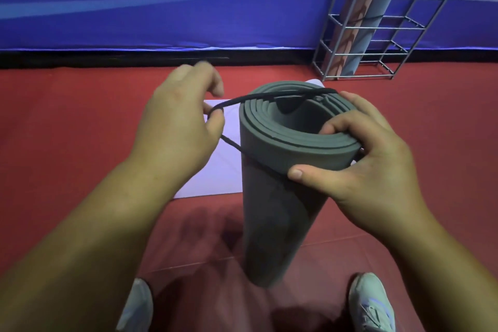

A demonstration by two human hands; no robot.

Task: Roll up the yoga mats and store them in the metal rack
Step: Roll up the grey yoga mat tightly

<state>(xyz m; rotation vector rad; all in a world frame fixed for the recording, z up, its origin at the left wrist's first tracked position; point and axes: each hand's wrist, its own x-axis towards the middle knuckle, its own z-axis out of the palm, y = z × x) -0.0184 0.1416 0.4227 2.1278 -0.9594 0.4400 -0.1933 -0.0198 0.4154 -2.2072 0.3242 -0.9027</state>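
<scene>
A rolled grey yoga mat (275, 213) stands upright on the red floor between my feet. My right hand (361, 153) grips its top rim, with the fingers inside the roll and the thumb on the outside. My left hand (177, 121) pinches a black elastic strap (242, 100) that stretches across the top of the roll and down its left side. A lavender mat (215, 170) lies flat on the floor behind the roll. The grey metal rack (382, 27) stands at the back right against the wall, holding a pink rolled mat (353, 24) and a blue-grey rolled mat (374, 24) upright.
A blue banner wall (161, 8) with a black base strip runs along the back. My two light shoes (372, 304) show at the bottom edge. Red floor mats (67, 121) cover the ground on all sides.
</scene>
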